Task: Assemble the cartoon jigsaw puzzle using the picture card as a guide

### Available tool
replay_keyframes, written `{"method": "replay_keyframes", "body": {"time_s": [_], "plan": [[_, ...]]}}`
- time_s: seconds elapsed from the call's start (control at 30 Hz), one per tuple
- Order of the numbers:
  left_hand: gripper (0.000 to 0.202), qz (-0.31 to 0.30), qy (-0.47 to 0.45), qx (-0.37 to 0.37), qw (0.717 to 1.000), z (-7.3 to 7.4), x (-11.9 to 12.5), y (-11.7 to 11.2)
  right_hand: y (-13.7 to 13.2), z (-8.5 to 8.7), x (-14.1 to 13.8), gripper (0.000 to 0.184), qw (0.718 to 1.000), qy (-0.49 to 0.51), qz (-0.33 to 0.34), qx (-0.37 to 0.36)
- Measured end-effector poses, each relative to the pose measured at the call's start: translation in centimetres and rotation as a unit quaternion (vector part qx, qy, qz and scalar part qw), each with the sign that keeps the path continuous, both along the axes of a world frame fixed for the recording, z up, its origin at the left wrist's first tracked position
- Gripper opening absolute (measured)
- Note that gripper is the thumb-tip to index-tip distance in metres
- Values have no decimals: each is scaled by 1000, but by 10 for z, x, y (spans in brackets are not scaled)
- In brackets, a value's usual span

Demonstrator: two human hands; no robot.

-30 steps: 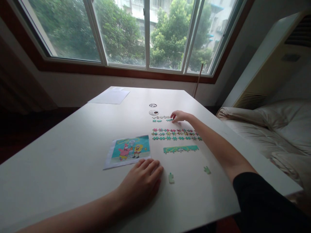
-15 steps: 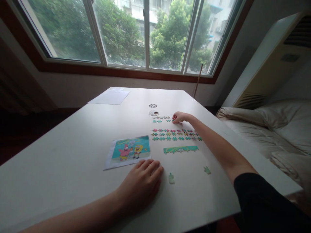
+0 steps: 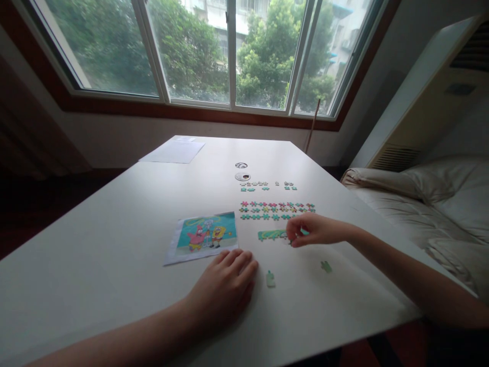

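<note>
My right hand [image 3: 309, 229] pinches a small puzzle piece [image 3: 290, 242], mostly hidden by the fingertips, over the right part of a joined green puzzle strip [image 3: 269, 235]. Beyond it lie rows of loose puzzle pieces [image 3: 265, 210], pink, yellow and teal. My left hand [image 3: 233, 278] rests palm down on the white table [image 3: 114, 224], fingers loosely extended, at the lower edge of a printed cartoon picture [image 3: 206, 232]. Close to its right is a pale green puzzle piece [image 3: 270, 279]. Another green piece [image 3: 326, 266] lies farther right.
Two round flat discs [image 3: 242, 177] lie beyond the far rows of pieces [image 3: 248, 189]. White paper sheets [image 3: 173, 151] are at the table's far left corner. A cream sofa [image 3: 412, 204] stands along the right side, and windows [image 3: 198, 51] are ahead.
My right hand has come back from the far row to the joined strip, carrying a puzzle piece. A gap now shows in that row. The left hand has stayed in place.
</note>
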State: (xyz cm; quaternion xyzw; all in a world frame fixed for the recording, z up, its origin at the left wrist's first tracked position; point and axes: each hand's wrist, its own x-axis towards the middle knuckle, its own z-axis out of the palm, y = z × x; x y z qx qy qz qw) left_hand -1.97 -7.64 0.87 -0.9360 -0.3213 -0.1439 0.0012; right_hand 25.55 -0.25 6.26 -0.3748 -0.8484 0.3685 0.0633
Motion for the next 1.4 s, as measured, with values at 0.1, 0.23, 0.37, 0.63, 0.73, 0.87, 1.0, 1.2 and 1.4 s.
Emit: {"method": "replay_keyframes", "body": {"time_s": [0.1, 0.23, 0.37, 0.63, 0.73, 0.87, 1.0, 1.2, 1.4], "plan": [[27, -2, 2, -1, 1000, 0, 0, 0, -23, -10, -3, 12, 1000, -14, 4, -11], [27, 0, -4, 1, 1000, 0, 1, 0, -36, -21, -12, 9, 998, -42, -20, 39], [26, -2, -4, 4, 1000, 1, 0, 1, -37, -16, -14, 12, 995, -55, -3, 83], [28, -3, -13, 12, 1000, -1, -1, 1, 75, -13, 43, 18, 962, -116, -202, 145], [29, -5, -15, 12, 1000, -3, -1, 1, 124, -25, 68, 25, 939, -131, -277, 159], [30, -5, -16, 16, 1000, -4, -1, 1, 158, -41, 81, 36, 929, -132, -316, 140], [29, -7, -14, 8, 1000, -3, -2, 1, 172, -47, 80, 34, 930, -131, -324, 110], [30, -3, -5, 1, 1000, -3, -2, 1, 173, -43, 77, 31, 934, -110, -332, 69], [29, -5, -17, 16, 1000, -2, -1, 1, 129, -27, 64, 37, 957, -41, -280, 63]]}}
